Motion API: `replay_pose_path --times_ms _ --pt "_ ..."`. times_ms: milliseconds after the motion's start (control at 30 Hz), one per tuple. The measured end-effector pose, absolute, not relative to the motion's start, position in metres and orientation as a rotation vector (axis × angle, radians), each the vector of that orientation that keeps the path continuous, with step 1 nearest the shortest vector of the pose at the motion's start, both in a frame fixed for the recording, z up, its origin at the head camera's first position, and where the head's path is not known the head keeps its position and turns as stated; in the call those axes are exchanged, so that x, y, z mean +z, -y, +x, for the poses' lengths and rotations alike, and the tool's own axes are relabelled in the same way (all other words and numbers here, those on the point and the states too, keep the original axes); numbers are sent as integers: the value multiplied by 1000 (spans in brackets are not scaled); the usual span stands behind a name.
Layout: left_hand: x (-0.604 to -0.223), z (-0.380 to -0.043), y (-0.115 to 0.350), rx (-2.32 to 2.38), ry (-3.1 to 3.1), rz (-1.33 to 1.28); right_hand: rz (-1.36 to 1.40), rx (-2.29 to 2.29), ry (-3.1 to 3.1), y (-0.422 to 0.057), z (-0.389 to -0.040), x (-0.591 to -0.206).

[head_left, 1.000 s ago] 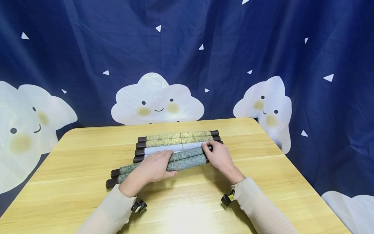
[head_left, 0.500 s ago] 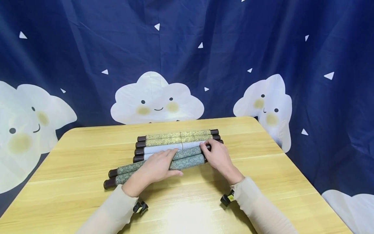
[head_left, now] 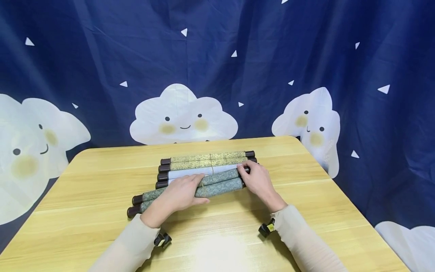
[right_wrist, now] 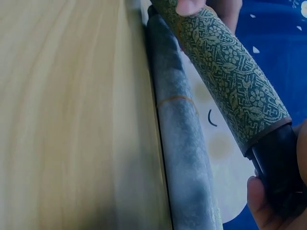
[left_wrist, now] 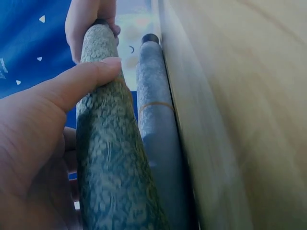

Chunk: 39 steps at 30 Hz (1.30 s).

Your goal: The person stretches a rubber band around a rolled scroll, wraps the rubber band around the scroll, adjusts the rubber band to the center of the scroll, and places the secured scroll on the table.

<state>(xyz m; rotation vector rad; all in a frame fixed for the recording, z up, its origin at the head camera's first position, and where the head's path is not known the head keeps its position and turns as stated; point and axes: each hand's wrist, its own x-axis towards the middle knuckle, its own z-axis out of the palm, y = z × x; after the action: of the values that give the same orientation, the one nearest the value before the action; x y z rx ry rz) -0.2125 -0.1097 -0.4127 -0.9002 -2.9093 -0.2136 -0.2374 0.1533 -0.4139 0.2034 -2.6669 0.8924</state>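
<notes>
A green patterned scroll (head_left: pixel 219 184), rolled from both ends into two side-by-side rolls with dark end knobs, lies slantwise nearest the person. My left hand (head_left: pixel 180 192) grips it around the middle; the left wrist view shows the thumb lying over the green scroll (left_wrist: pixel 112 153). At its right end my right hand (head_left: pixel 259 181) holds a dark knob (right_wrist: pixel 276 163) between thumb and fingers. Just behind it lies a pale blue-white scroll (head_left: pixel 190 173), partly covered by the green one. Its thin band shows around the pale scroll (right_wrist: pixel 182 129) in the right wrist view.
Behind the pale scroll, a yellow-gold scroll (head_left: pixel 190 164) with dark knobs lies parallel to it, tied at the middle. All of them are on a light wooden table (head_left: pixel 306 211). A navy curtain (head_left: pixel 210 45) with cloud faces hangs beyond the far edge.
Both hands keep their hold. The green scroll has shifted slightly left, then a little back to the right, with the right hand moving along with it. The other scrolls stay put.
</notes>
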Motion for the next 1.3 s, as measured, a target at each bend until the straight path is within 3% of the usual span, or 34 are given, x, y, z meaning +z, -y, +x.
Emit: replay_pose_path --times_ms 1300 --pt "-411 -213 113 -279 2908 -950 218 848 2638 -147 -231 -410"
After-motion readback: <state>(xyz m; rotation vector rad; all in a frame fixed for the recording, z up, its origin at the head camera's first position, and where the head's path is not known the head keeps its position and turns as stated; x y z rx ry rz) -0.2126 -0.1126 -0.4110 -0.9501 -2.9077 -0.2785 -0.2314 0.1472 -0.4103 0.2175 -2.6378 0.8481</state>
